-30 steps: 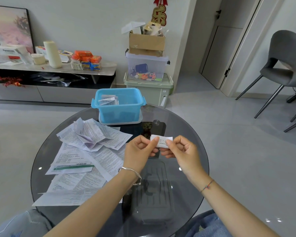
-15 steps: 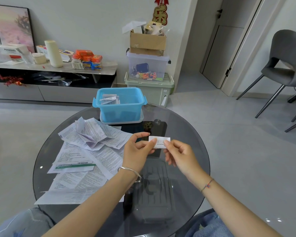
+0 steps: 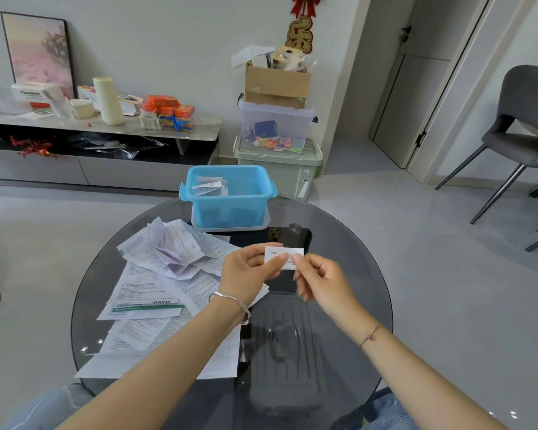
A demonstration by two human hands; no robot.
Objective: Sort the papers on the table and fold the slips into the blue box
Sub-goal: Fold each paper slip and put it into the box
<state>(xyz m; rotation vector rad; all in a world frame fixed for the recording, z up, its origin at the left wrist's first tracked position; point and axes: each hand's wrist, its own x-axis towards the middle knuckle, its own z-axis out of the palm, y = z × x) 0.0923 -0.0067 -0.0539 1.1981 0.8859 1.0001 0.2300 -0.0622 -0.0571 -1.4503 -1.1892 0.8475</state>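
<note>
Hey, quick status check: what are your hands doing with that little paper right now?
Left hand and right hand both pinching folded slip. Slip above table, short of blue box. Box open, slips already inside. Path clear.

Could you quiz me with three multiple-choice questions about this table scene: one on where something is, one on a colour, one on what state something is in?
1. Where does the blue box stand?
A. At the far edge of the glass table, beyond the hands
B. On the floor by the chair
C. On the person's lap

2. What colour is the band across the sheet lying in the loose papers?
A. Red
B. Green
C. Yellow

3. In what state is the small slip?
A. Lying flat on the table
B. Already dropped in the box
C. Held up between both hands

Answers: 1 A, the box sits on the table's far side past the hands. 2 B, a green stripe crosses that sheet under a barcode. 3 C, the left hand and right hand pinch it with their fingers above the table.
</note>
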